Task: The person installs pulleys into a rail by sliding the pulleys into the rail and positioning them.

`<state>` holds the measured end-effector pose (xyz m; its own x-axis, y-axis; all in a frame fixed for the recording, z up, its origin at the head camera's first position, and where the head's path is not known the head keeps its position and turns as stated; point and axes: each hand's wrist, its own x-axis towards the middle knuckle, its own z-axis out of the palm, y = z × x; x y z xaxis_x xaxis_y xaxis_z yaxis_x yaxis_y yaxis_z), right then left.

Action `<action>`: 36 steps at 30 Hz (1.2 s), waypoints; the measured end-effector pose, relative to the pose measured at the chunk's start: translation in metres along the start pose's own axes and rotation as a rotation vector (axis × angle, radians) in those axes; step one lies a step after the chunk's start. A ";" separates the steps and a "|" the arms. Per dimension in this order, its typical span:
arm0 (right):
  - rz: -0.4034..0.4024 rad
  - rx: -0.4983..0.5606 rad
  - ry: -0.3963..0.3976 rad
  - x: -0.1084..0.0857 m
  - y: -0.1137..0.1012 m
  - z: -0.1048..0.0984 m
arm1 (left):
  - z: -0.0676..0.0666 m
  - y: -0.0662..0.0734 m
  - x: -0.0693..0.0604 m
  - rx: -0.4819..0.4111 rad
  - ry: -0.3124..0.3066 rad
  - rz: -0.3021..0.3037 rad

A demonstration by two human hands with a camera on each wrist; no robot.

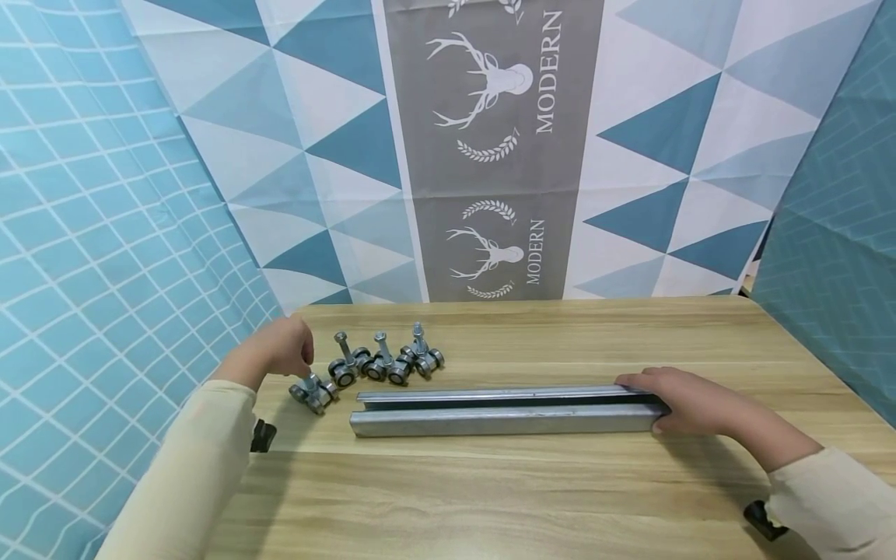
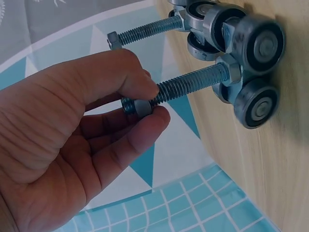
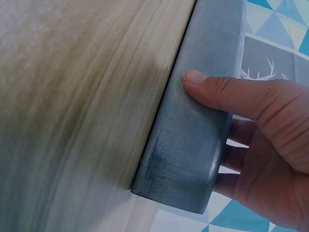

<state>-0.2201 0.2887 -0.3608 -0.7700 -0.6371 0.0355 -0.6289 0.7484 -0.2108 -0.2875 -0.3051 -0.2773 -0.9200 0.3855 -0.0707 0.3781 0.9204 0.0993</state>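
Note:
In the left wrist view my left hand pinches the nut end of a threaded bolt between thumb and fingertips. That bolt belongs to a roller trolley, whose metal wheels are at the wooden tabletop. My right hand grips the right end of a grey metal channel rail, which lies lengthwise on the table with its slot facing up. Seen from the right wrist, the thumb presses one side wall of the rail, and the other fingers reach over to the far side, partly hidden.
Just right of my left hand stand three more roller trolleys in a cluster, bolts pointing up. The wooden table ends at a patterned cloth behind. A blue tiled-print cloth hangs along the left side.

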 end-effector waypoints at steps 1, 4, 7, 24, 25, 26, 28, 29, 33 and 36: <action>-0.004 -0.002 0.002 0.000 0.000 0.000 | 0.000 0.001 -0.001 0.001 -0.003 0.002; -0.005 0.000 0.006 0.000 0.000 0.000 | 0.001 0.004 -0.004 -0.002 -0.016 0.005; -0.012 -0.003 0.012 -0.001 0.000 0.000 | 0.001 0.007 -0.008 0.003 -0.021 0.002; -0.013 -0.006 0.022 -0.002 -0.001 -0.001 | 0.002 0.035 -0.023 0.061 0.078 0.142; -0.013 -0.005 0.021 -0.002 -0.001 -0.001 | 0.002 0.037 -0.023 0.074 0.078 0.147; -0.013 -0.006 0.022 -0.002 -0.001 -0.001 | 0.002 0.038 -0.023 0.083 0.074 0.147; -0.015 -0.009 0.023 -0.003 -0.001 0.000 | 0.003 0.041 -0.023 0.098 0.064 0.145; -0.017 -0.011 0.023 -0.003 0.000 0.000 | 0.003 0.043 -0.023 0.103 0.062 0.149; -0.010 -0.012 0.023 -0.003 -0.001 0.000 | 0.004 0.049 -0.023 0.105 0.054 0.155; 0.002 -0.005 0.020 -0.003 -0.002 0.000 | 0.004 0.054 -0.022 0.095 0.055 0.170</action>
<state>-0.2164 0.2885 -0.3607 -0.7734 -0.6315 0.0551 -0.6277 0.7507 -0.2063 -0.2464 -0.2634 -0.2740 -0.8451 0.5346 -0.0061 0.5345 0.8451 0.0106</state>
